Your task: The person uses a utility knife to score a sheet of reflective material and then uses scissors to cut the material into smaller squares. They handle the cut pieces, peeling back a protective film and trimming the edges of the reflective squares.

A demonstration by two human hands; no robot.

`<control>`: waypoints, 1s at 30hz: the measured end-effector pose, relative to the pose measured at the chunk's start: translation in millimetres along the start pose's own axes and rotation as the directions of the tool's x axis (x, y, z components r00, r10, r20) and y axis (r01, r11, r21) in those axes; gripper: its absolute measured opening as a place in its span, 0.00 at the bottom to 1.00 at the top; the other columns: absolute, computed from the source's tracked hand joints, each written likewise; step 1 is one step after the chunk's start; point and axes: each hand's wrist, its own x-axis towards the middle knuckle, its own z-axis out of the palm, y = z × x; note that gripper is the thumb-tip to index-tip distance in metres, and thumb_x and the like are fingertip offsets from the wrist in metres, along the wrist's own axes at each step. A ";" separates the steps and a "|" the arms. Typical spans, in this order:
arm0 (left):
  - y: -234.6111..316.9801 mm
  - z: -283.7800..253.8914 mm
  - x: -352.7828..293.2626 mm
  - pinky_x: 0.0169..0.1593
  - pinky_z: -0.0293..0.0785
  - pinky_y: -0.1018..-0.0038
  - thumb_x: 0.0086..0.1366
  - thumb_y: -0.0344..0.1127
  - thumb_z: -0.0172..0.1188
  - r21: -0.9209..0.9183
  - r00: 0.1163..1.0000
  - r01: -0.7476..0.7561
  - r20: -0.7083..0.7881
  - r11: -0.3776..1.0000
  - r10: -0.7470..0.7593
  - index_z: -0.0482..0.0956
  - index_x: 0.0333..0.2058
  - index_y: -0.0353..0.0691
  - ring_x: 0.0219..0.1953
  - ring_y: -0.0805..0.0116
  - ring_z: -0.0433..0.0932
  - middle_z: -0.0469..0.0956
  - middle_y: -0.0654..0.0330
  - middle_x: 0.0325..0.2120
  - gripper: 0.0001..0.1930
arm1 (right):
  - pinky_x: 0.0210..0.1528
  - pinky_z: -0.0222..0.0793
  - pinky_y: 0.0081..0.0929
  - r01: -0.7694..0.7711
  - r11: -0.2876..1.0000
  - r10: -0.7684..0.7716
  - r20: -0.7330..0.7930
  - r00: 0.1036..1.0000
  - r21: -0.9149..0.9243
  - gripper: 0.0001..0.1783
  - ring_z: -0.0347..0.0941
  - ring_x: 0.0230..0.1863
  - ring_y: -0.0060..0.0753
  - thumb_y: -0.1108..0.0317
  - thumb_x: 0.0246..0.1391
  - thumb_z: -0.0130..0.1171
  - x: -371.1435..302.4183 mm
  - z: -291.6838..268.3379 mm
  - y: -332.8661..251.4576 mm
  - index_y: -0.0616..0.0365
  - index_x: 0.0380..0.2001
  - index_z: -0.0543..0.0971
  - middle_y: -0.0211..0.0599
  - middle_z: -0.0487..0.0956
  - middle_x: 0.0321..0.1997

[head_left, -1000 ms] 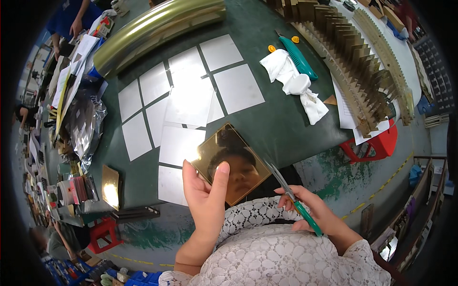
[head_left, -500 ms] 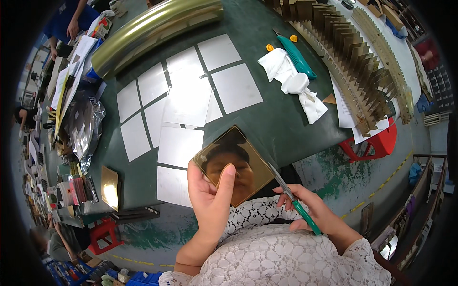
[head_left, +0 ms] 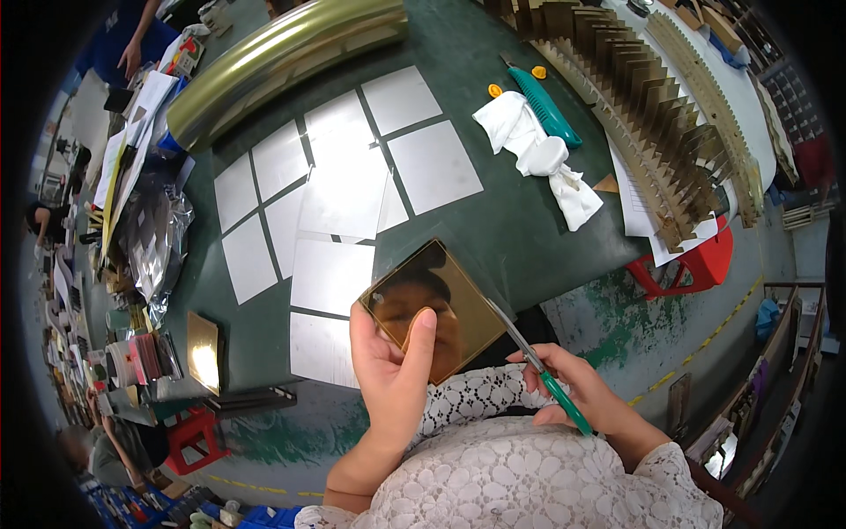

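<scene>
My left hand [head_left: 388,370] grips a square, gold mirror-finish plate [head_left: 476,322] by its left corner, thumb pressed on its face. A clear film [head_left: 471,260] sticks out past the plate's upper right edge. In my right hand [head_left: 582,388] is a pair of scissors [head_left: 564,401] with green handles. Their blades run along the plate's right corner, by the film's edge; whether they are cutting cannot be made out. The plate is tilted above the near edge of the green table [head_left: 441,225], and it reflects what faces it.
Several silver square sheets [head_left: 330,273] lie on the table below a gold roll [head_left: 291,66]. To the right are a green utility knife [head_left: 546,106], a white cloth [head_left: 539,157] and a toothed rack of upright plates [head_left: 648,106]. A gold plate [head_left: 203,339] lies at left; a red stool [head_left: 696,264] stands at right.
The plate and my left hand have shifted very slightly down and right. The scissor blades have hardly moved. My grips are the same.
</scene>
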 end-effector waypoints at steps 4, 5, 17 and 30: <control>-3.2 -3.4 1.2 0.49 0.69 0.79 0.64 0.22 0.54 0.001 0.999 0.019 0.031 1.000 -0.019 0.61 0.51 0.32 0.46 0.74 0.72 0.72 0.55 0.46 0.18 | 0.33 0.57 0.12 -0.033 0.999 0.033 0.020 0.999 0.002 0.44 0.61 0.30 0.13 0.47 0.38 0.73 1.6 -2.0 -1.6 0.59 0.55 0.68 0.23 0.69 0.32; -3.6 -2.2 0.4 0.49 0.69 0.79 0.64 0.22 0.54 0.005 0.998 0.040 0.051 0.999 -0.040 0.61 0.51 0.32 0.46 0.74 0.72 0.72 0.55 0.45 0.18 | 0.34 0.59 0.14 -0.041 0.999 0.041 0.011 0.999 0.001 0.40 0.62 0.30 0.14 0.53 0.40 0.73 3.1 -2.4 -2.0 0.59 0.54 0.68 0.24 0.69 0.30; 0.2 -23.4 -19.5 0.51 0.69 0.76 0.60 0.19 0.57 0.084 0.838 0.388 0.382 0.918 -0.389 0.56 0.60 0.35 0.51 0.73 0.70 0.71 0.56 0.49 0.30 | 0.18 0.55 0.12 -0.107 0.968 0.126 -0.070 0.990 0.227 0.23 0.60 0.17 0.10 0.59 0.57 0.60 13.9 -6.0 -0.7 0.60 0.51 0.71 0.20 0.67 0.22; 15.4 -36.6 6.2 0.38 0.72 0.81 0.59 0.28 0.64 -0.042 0.968 0.251 0.004 0.967 -0.251 0.80 0.36 0.32 0.31 0.76 0.78 0.80 0.60 0.30 0.08 | 0.30 0.59 0.12 -0.009 0.990 0.015 -0.040 0.999 0.142 0.48 0.63 0.28 0.14 0.40 0.42 0.68 0.6 -2.2 -12.5 0.64 0.57 0.65 0.30 0.71 0.34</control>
